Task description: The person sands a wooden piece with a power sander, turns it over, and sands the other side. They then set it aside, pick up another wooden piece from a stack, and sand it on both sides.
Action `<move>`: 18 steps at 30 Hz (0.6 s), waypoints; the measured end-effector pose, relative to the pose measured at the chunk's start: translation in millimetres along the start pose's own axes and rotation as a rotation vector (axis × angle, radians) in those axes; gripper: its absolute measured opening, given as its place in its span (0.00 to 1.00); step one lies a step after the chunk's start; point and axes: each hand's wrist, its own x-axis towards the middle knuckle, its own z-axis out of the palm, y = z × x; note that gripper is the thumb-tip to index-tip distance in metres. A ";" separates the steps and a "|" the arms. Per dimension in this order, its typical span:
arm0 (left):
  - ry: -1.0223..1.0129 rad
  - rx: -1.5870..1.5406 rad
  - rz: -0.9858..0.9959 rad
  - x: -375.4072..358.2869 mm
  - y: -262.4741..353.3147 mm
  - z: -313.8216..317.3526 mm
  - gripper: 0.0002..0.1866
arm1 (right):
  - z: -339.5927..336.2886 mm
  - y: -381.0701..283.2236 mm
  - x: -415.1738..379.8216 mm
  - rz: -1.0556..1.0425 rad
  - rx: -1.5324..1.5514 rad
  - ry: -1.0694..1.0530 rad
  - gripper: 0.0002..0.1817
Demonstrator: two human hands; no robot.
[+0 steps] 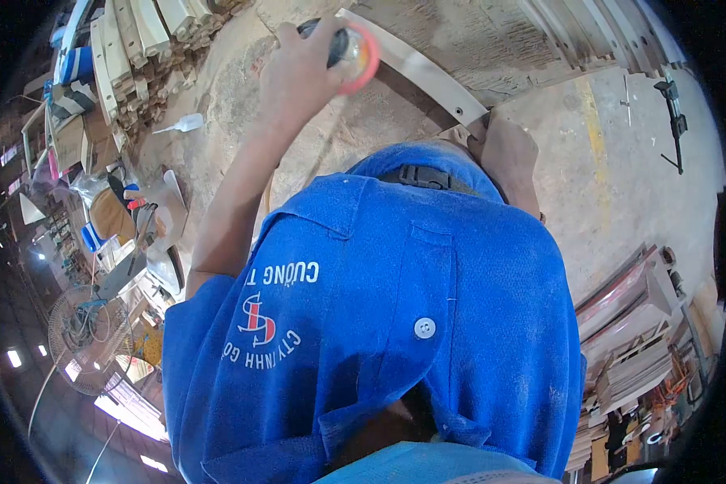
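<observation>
The left hand (298, 68) is raised at the far left, its fingers wrapped tight around a dark tool with a pink ring at its end (353, 50). The right hand (508, 153) rests on the near end of a long pale wooden strip (419, 73) lying across the dusty counter (613, 161); whether its fingers grip, I cannot tell. A white glue bottle (181, 123) lies well to the left, near stacked wooden pieces (137, 40).
</observation>
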 end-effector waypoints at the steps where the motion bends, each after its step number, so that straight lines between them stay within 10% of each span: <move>1: -0.010 -0.019 -0.049 1.3 0.0 -2.9 0.28 | -0.6 -0.1 -0.2 -0.002 0.003 0.001 0.15; 18: 0.089 -0.023 -0.097 2.5 -27.9 3.9 0.25 | 0.1 -2.8 3.8 0.032 -0.016 -0.047 0.18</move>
